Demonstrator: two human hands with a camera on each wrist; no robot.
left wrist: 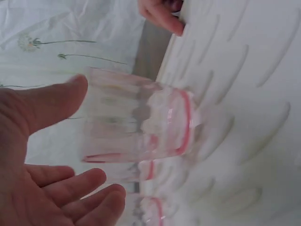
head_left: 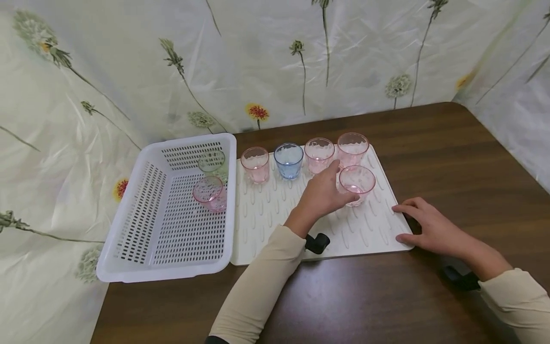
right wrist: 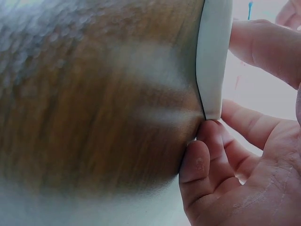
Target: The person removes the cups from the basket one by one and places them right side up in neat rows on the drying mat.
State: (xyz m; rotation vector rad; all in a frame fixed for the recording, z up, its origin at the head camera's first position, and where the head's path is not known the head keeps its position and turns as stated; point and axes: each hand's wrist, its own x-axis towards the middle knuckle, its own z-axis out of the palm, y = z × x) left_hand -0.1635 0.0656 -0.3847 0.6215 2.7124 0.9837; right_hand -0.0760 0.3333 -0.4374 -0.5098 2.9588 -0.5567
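Observation:
My left hand [head_left: 323, 192] is at a pink-tinted clear glass [head_left: 356, 180], which stands upright on the white ridged mat [head_left: 266, 229]. In the left wrist view the thumb is by the glass's [left wrist: 136, 117] rim, while the other fingers are spread apart from its side; whether the thumb touches it I cannot tell. At the mat's right front corner lies my right hand [head_left: 434, 229], its thumb and index finger touching the mat's edge. In the right wrist view, its other fingers [right wrist: 195, 162] bend beside the mat's corner [right wrist: 214, 94], against the brown tabletop.
Along the mat's back edge stand a pink glass [head_left: 256, 167], a blue glass [head_left: 289, 162] and two more pink glasses. A white perforated basket [head_left: 124, 265] to the left holds a green glass [head_left: 212, 165] and a pink glass [head_left: 210, 193]. Behind the brown table [head_left: 343, 296] hangs a flower-printed sheet [head_left: 356, 48].

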